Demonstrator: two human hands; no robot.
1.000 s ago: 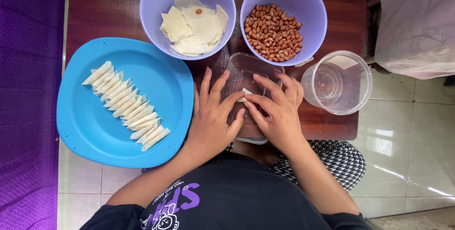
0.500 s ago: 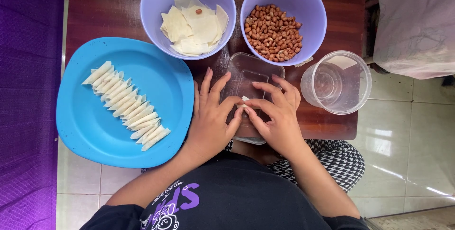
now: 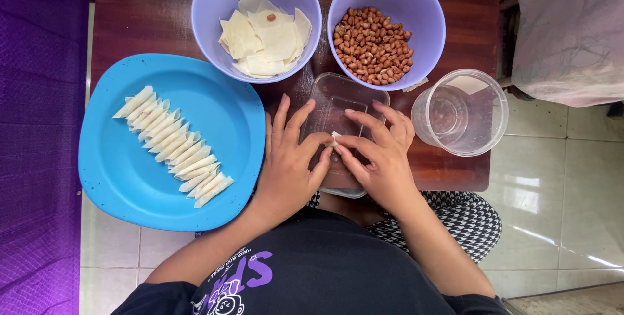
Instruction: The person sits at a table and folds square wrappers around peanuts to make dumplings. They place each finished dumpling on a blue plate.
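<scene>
Pale wrapper (image 3: 335, 138) sits pinched between fingertips of left hand (image 3: 289, 165) and right hand (image 3: 383, 159), above the clear tray (image 3: 338, 97). Squeezed unevenly, it could likely unroll or tear there.

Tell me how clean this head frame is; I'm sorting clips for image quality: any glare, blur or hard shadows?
Head view: sharp, evenly lit throughout. Glare only on the floor tiles at right and faintly on the clear cup. Soft shadows under the left hand and right hand; the wrapper piece they pinch is tiny, mostly hidden.
</scene>
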